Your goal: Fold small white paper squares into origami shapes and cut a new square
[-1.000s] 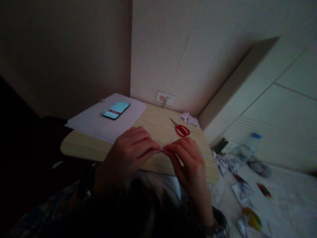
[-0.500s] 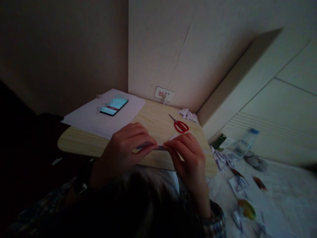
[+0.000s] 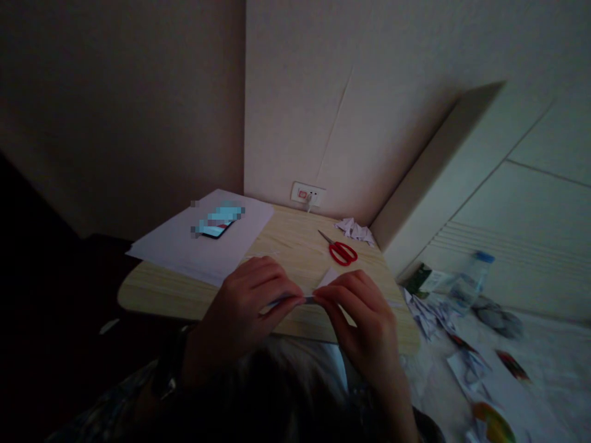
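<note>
Between both hands, just above the near part of the wooden table [image 3: 295, 264], is a narrow folded strip of paper [image 3: 309, 299]. My left hand [image 3: 252, 301] is closed, its thumb and fingers pinching the strip's left part. My right hand [image 3: 362, 314] pinches the other side, fingertips close to those of the left. A pale piece of paper [image 3: 327, 278] shows just behind the right fingers; whether it joins the strip I cannot tell. Red-handled scissors [image 3: 341, 251] lie beyond the right hand, blades pointing away to the left.
White sheets [image 3: 184, 249] with a lit phone [image 3: 219, 229] on them cover the table's left. Folded paper pieces [image 3: 354, 231] lie at the back right, near a wall socket [image 3: 308, 194]. Right of the table are a plastic bottle [image 3: 473, 283] and more folded papers [image 3: 427, 314].
The whole scene sits lower in view as the head camera tilts up slightly. Both hands keep pinching the paper strip, and more of the pale paper behind the right fingers shows.
</note>
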`<action>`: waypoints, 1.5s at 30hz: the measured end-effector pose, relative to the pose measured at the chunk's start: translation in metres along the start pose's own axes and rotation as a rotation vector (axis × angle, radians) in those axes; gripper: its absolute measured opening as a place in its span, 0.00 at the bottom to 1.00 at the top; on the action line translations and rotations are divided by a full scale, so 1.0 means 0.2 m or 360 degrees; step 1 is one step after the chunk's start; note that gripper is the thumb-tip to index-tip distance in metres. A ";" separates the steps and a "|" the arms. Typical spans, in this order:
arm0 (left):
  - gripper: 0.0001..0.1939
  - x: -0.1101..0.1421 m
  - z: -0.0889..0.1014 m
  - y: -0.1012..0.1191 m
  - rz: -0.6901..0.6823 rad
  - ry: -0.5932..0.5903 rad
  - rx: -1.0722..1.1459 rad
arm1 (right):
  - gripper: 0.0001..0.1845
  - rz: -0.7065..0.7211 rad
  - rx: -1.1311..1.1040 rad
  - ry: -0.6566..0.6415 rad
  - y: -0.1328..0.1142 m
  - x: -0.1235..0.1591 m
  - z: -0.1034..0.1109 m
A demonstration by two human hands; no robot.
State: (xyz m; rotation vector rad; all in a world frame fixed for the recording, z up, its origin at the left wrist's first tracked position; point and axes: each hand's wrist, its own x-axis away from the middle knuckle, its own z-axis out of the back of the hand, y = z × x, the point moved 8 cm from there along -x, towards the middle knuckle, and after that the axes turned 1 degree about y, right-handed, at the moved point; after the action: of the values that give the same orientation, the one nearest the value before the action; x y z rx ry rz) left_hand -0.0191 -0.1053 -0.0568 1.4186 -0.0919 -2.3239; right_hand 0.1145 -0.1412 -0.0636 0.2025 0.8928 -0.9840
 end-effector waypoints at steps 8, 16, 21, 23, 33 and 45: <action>0.07 0.01 -0.01 -0.01 0.0008 -0.0046 0.0008 | 0.07 -0.0032 0.0002 -0.0043 0.01 0.00 -0.01; 0.05 0.01 -0.03 -0.01 -0.0025 -0.0059 0.0012 | 0.08 -0.0013 -0.0010 -0.0025 0.01 0.01 -0.01; 0.05 0.01 -0.04 -0.01 -0.0029 -0.0094 0.0022 | 0.08 -0.0020 -0.0026 -0.0032 0.02 0.01 -0.01; 0.05 0.01 -0.04 -0.02 -0.0029 -0.0092 0.0046 | 0.08 -0.0017 -0.0025 -0.0035 0.03 0.02 -0.01; 0.04 0.01 -0.03 -0.03 -0.0024 -0.0054 0.0083 | 0.07 -0.0003 0.0007 -0.0015 0.01 0.01 -0.01; 0.04 0.02 -0.02 -0.05 0.0020 -0.0003 0.0134 | 0.05 0.0019 0.0007 -0.0035 0.01 0.01 -0.01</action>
State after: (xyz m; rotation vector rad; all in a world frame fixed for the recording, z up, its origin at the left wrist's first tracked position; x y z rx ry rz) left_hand -0.0210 -0.0968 -0.0644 1.4511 -0.2006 -2.3362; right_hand 0.1144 -0.1403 -0.0674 0.2003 0.8686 -0.9752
